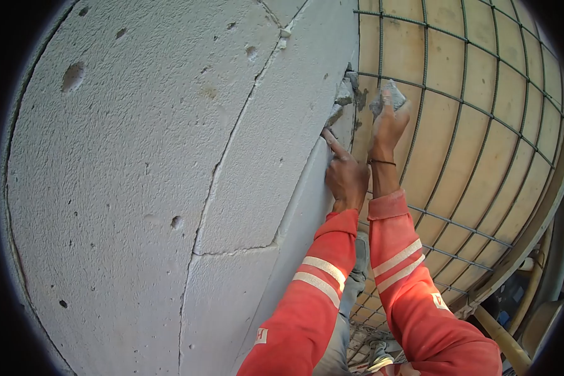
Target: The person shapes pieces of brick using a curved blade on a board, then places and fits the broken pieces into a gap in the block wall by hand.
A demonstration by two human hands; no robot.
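Observation:
My left hand reaches up to the edge of the grey block wall, its index finger stretched out to the gap below some broken grey chunks. The other fingers of that hand are curled in, and nothing shows in them. Just right of it, my right hand grips a rough grey chunk in front of the steel bar grid. A dark band circles the right wrist. Both arms are in red sleeves with pale stripes.
Behind the steel grid stand tan boards, bounded by a curved edge at the right. Poles and other items lie at the lower right. Cracks and small holes mark the block wall. My legs show below, between the sleeves.

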